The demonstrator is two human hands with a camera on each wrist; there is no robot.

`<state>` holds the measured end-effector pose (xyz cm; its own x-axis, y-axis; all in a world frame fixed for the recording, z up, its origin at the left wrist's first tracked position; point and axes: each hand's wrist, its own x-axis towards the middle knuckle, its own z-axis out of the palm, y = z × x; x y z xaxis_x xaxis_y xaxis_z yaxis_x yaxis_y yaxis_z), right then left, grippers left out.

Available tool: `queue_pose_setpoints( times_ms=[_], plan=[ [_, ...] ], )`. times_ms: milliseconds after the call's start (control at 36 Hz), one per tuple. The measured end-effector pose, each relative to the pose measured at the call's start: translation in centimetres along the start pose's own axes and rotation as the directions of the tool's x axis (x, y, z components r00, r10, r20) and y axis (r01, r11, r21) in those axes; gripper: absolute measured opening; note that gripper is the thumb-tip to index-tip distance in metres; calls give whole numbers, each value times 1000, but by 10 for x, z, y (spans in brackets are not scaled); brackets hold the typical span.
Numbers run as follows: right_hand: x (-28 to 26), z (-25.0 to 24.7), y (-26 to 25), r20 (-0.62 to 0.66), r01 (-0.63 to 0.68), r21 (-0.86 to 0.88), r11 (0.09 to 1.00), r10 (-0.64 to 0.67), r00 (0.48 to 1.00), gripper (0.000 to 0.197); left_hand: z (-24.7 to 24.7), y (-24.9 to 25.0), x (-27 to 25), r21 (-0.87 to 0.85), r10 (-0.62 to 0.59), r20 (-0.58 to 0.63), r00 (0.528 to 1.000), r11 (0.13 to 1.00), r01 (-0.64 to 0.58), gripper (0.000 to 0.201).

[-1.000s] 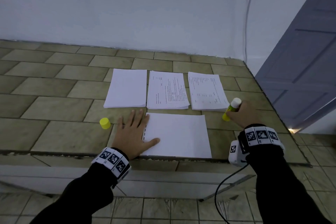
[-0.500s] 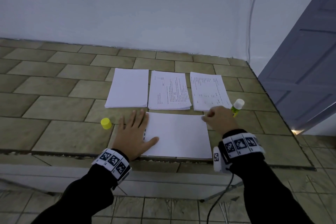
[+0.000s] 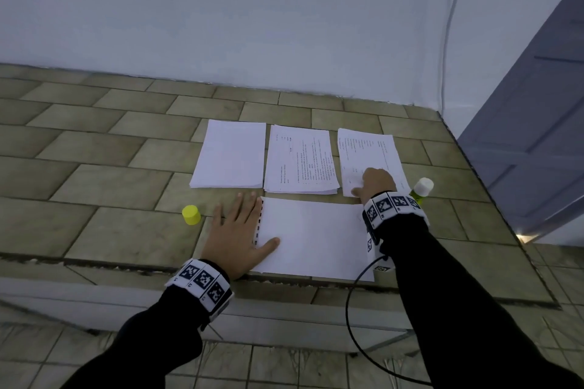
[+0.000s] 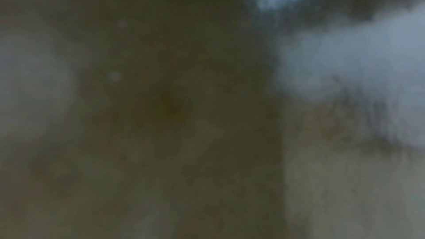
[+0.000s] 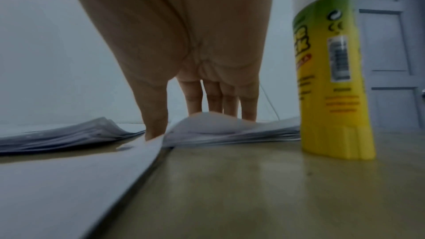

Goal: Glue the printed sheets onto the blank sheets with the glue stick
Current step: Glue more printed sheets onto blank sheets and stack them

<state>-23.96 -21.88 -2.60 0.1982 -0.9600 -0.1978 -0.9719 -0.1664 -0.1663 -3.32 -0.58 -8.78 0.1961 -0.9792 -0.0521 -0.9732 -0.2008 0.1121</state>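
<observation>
Right hand (image 3: 376, 181): fingers down on near-left corner of the right printed stack (image 3: 368, 158), top sheet puckered between thumb and fingers. Blank sheet (image 3: 311, 235) at its 7 o'clock, long axis 9–3, pinned by flat, spread left hand (image 3: 235, 234). Glue stick (image 3: 422, 190) upright at 3 o'clock.

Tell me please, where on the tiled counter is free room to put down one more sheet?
Bare tiles lie left of the yellow cap and the blank stack, and behind the three stacks up to the wall. It is crowded in the middle: the front sheet under the left hand, the right hand on the right printed stack, the glue stick beside it.
</observation>
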Motion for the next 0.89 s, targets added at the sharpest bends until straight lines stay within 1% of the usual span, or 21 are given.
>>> queue_pose_setpoints(
  times_ms=[28, 83, 167, 194, 222, 306, 361, 500, 694, 750, 778, 805, 833, 861, 889],
  plan=[
    [1, -1, 1, -4, -3, 12, 1000, 3, 1000, 34, 0, 0, 0, 1, -1, 4, 1000, 1000, 1, 113],
    [5, -2, 4, -32, -8, 53, 999, 10, 999, 27, 1, 0, 0, -17, 2, -9, 1000, 1000, -2, 105],
    [8, -3, 6, -123, 2, 114, 993, 12, 992, 20, 1, -1, 1, -68, 11, -45, 999, 998, -14, 99],
    [8, -3, 6, -138, 9, 132, 991, 10, 990, 22, 2, -2, 1, -65, 13, -48, 999, 998, -16, 98],
    [7, -2, 6, -137, 12, 147, 989, 8, 991, 28, 2, -2, 1, -67, 13, -59, 998, 998, -17, 97],
    [5, 5, 5, -40, -5, 108, 994, 9, 999, 58, 4, -2, 1, -64, 15, -61, 998, 998, -19, 96],
    [5, 10, 6, 17, 4, 66, 998, -5, 1000, 62, 4, -2, 1, -73, 18, -62, 998, 997, -23, 95],
    [5, 6, 10, 26, 19, 51, 999, -21, 999, 61, 2, -1, 1, -56, 13, -46, 999, 998, -16, 95],
    [6, -4, 11, 69, 19, 130, 991, -28, 997, 54, 1, -1, 0, -47, 10, -35, 999, 999, -11, 96],
    [5, -9, 10, 56, 18, 154, 988, -27, 998, 46, 0, 0, 0, -33, 3, -18, 1000, 999, -3, 97],
    [5, -11, 9, 42, 13, 185, 983, -21, 999, 35, -1, 0, 0, -34, 0, -16, 1000, 999, -1, 97],
    [5, -13, 9, 25, 19, 216, 976, -25, 999, 19, -1, 0, -1, -39, 0, -19, 1000, 999, -1, 97],
    [6, -14, 10, 1, 31, 248, 968, -33, 999, 17, -1, 1, -1, -44, 0, -24, 1000, 999, -1, 98],
    [7, -15, 11, -19, 40, 275, 961, -36, 999, 28, -1, 1, -1, -48, -2, -22, 1000, 999, 1, 98],
    [6, -17, 11, -36, 45, 293, 955, -36, 999, 31, -1, 1, -1, -52, -4, -18, 1000, 999, 3, 98]
  ],
)
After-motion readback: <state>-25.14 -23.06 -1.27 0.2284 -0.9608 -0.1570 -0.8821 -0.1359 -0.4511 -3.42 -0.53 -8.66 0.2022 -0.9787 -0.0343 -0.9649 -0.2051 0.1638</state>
